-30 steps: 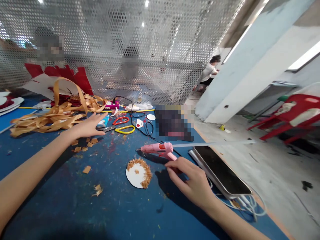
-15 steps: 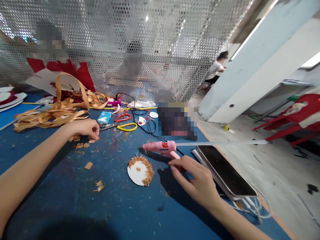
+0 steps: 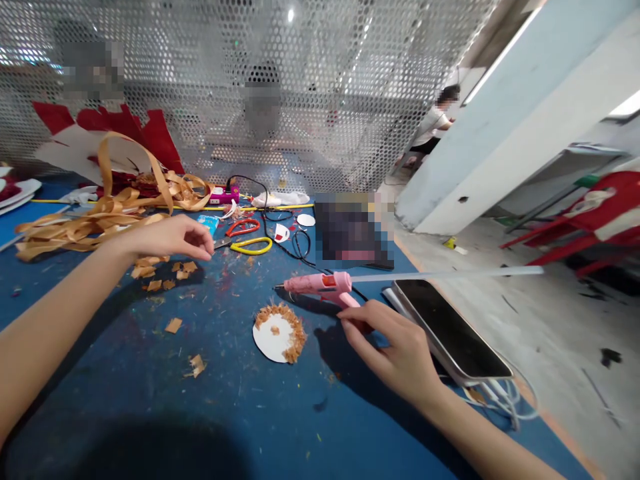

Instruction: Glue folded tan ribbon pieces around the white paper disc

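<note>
My right hand (image 3: pixel 395 350) is closed, thumb and fingertips meeting at the handle of a pink glue gun (image 3: pixel 320 285). A long pale glue stick (image 3: pixel 450 274) sticks out of its back, and its nozzle points left. Below the nozzle lies a round white disc (image 3: pixel 270 340), its upper and right rim covered with gathered tan ribbon bits, one more bit at its middle. My left hand (image 3: pixel 173 239) is pinched above small cut squares of tan ribbon (image 3: pixel 155 285); what its fingertips hold, if anything, is too small to make out.
Behind my left hand lie a tangle of tan ribbon (image 3: pixel 75 227), scissors with yellow handles (image 3: pixel 251 246) and a red-handled tool (image 3: pixel 243 227). A phone (image 3: pixel 453 330) with white cables lies right of my right hand. A perforated metal screen (image 3: pixel 200 87) closes off the back.
My left hand has lifted off the ribbon squares and shifted slightly right. The view has tilted a little; my right hand and the glue gun keep their place by the disc.
</note>
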`<state>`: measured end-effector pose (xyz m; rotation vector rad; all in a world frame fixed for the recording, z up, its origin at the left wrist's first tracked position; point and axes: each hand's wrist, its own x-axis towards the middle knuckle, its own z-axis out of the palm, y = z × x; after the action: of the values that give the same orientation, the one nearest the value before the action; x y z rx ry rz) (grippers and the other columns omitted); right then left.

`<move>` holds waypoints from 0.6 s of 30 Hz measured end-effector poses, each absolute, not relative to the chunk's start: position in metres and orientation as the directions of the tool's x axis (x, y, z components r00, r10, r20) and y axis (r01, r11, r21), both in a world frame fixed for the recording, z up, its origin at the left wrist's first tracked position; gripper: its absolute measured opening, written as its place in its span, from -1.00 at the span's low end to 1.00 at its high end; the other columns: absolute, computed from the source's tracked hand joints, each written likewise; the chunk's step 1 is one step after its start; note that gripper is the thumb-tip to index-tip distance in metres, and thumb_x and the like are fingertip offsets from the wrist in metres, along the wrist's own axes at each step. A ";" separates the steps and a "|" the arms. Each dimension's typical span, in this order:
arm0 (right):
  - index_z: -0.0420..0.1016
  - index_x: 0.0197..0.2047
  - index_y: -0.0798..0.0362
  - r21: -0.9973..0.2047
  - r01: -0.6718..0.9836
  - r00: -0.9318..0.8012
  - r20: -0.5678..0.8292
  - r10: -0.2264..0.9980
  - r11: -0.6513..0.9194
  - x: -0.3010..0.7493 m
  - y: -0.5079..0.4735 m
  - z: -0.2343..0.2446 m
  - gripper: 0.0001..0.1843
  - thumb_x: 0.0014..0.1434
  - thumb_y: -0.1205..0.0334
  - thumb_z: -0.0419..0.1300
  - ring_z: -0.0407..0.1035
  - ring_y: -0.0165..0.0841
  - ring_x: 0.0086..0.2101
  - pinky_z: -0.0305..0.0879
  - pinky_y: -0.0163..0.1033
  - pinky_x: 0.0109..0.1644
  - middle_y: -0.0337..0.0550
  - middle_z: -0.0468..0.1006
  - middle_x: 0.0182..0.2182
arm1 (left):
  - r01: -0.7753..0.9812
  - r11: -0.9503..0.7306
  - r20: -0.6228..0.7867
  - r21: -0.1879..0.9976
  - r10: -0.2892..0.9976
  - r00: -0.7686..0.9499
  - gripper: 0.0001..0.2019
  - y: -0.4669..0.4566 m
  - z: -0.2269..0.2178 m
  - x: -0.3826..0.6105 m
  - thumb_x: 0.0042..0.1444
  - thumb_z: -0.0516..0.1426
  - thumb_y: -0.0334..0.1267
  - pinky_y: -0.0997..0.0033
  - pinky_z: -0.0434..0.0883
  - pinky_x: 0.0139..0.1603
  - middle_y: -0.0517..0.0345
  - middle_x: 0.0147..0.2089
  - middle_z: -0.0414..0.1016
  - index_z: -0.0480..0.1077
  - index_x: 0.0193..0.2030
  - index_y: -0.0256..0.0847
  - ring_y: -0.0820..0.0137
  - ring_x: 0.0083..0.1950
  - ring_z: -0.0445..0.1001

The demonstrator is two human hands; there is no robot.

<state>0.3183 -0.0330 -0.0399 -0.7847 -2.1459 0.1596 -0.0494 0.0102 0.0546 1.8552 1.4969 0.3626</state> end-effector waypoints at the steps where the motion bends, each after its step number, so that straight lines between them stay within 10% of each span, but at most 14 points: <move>1: 0.46 -0.28 0.03 -0.363 0.478 -0.466 0.667 0.581 0.800 0.318 -0.033 -0.040 -0.88 0.22 0.40 0.12 0.35 -0.43 -0.52 0.26 -0.33 -0.45 -0.28 0.39 -0.56 | 0.688 -0.061 -0.196 0.723 0.937 0.289 -0.89 0.006 0.052 -0.037 -0.18 0.29 -0.25 0.45 0.23 -0.37 0.20 -0.49 0.47 0.50 -0.49 -0.21 0.42 -0.43 0.34; 9: 0.47 -0.26 0.04 -0.392 0.368 -0.499 0.682 0.535 0.843 0.313 -0.045 -0.040 -0.85 0.20 0.43 0.10 0.36 -0.44 -0.52 0.30 -0.33 -0.43 -0.24 0.48 -0.52 | 0.247 0.192 -0.284 0.950 0.862 0.421 -0.79 -0.069 -0.005 0.080 -0.12 0.26 -0.12 0.44 0.34 -0.37 0.18 -0.45 0.49 0.48 -0.40 -0.20 0.44 -0.44 0.40; 13: 0.44 -0.20 0.06 -0.390 0.259 -0.534 0.705 0.467 0.884 0.307 -0.053 -0.041 -0.84 0.19 0.45 0.10 0.31 -0.44 -0.54 0.27 -0.32 -0.46 -0.24 0.48 -0.54 | -0.127 0.552 -0.447 0.824 0.771 0.452 -0.72 -0.098 -0.028 0.100 -0.18 0.39 -0.21 0.53 0.27 -0.37 0.19 -0.46 0.48 0.42 -0.38 -0.25 0.50 -0.42 0.39; 18: 0.40 -0.10 0.07 -0.404 0.080 -0.602 0.709 0.367 0.911 0.301 -0.061 -0.048 -0.82 0.21 0.40 0.12 0.34 -0.42 -0.51 0.28 -0.29 -0.44 -0.20 0.54 -0.48 | -0.340 0.546 -0.379 0.766 0.810 0.448 -0.62 -0.101 -0.042 0.103 -0.12 0.41 -0.27 0.56 0.28 -0.36 0.29 -0.46 0.47 0.27 -0.30 -0.19 0.51 -0.40 0.44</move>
<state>0.3013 -0.0607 -0.0475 -0.3177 -2.1954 0.4190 0.1034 -0.1007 -0.0424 0.6650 0.8179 0.7798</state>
